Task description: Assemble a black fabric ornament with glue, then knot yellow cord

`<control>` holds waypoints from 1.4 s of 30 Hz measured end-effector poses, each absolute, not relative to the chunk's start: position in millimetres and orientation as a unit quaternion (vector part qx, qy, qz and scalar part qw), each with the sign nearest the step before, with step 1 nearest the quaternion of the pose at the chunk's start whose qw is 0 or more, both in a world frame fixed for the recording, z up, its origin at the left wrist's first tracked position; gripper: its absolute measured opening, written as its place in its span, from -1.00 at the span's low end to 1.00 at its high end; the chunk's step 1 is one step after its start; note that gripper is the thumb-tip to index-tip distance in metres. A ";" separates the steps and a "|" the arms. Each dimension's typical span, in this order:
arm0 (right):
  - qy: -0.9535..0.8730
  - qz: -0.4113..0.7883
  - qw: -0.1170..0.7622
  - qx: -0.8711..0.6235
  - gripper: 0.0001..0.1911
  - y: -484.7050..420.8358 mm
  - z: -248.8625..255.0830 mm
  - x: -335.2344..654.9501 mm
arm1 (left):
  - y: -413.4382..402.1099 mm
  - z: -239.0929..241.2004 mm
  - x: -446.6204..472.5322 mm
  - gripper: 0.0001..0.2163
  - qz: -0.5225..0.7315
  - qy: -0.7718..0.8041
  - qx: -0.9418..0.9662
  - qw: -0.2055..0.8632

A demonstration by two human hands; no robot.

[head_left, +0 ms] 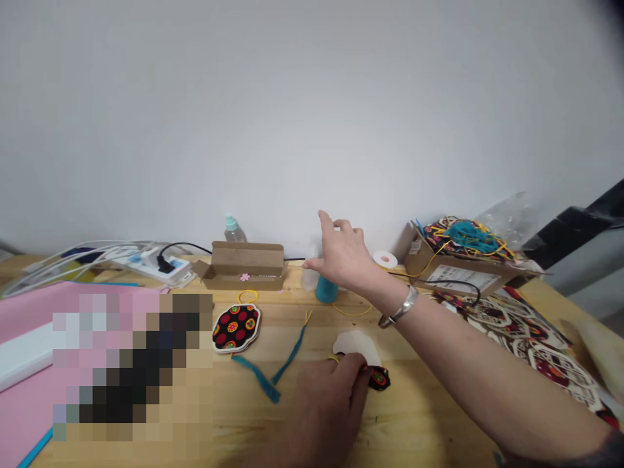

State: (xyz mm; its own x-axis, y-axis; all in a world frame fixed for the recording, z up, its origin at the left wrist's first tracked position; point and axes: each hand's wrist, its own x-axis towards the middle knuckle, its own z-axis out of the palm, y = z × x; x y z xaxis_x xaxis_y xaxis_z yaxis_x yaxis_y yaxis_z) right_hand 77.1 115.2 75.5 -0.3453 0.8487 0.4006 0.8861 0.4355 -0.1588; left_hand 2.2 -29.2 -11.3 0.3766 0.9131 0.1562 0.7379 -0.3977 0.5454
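My left hand (336, 390) is low over the table, its fingers closed on a small dark patterned fabric piece (380, 377). A white scalloped shape (358, 346) shows just beyond those fingers; whether it is part of the same piece I cannot tell. Raised in front of the wall, my right hand (344, 250) has its thumb and index finger stretched apart, with nothing visible in it. Behind and below it stands a teal object (325, 290), partly hidden. A finished-looking patterned charm (237, 328) with a yellow loop lies left of my hands, beside teal ribbon strips (260, 377).
A brown cardboard box (246, 276) stands open at the back, a small bottle (234, 229) behind it. To the right, another box (453, 279) holds fabric and teal and yellow cords. Patterned sheets (550, 357) lie below it. A power strip (170, 270) and pink material (29, 422) are left.
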 end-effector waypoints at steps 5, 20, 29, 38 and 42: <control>-0.799 -0.030 0.185 -0.571 0.00 127.9 67.7 63.4 | -31.1 -12.2 3.8 -0.76 0.227 0.499 0.820 0.166; -0.778 -0.007 0.353 -0.520 -0.18 100.4 105.3 83.3 | -30.8 -0.2 1.5 -0.81 0.332 0.479 0.745 0.325; -0.714 0.180 0.490 -0.466 -0.18 9.0 133.8 166.0 | -2.1 -2.0 0.6 -0.45 0.390 0.456 0.234 0.765; -0.619 0.437 0.475 -0.448 -0.14 -1.9 88.4 188.6 | -7.6 -4.3 1.0 -0.54 0.401 0.386 0.406 0.725; -0.605 0.465 0.476 -0.436 -0.16 0.6 75.0 183.9 | -8.9 -5.0 5.8 -0.60 0.401 0.371 0.439 0.713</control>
State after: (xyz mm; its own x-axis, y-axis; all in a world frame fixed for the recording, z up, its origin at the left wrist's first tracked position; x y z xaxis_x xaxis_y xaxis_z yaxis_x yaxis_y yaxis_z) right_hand 183.9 0.6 75.0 -0.1660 0.9712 0.1709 0.0843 0.1866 -0.9788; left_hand 5.8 -8.9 -5.0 0.4033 0.8978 -0.1768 -0.2473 0.2929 0.9236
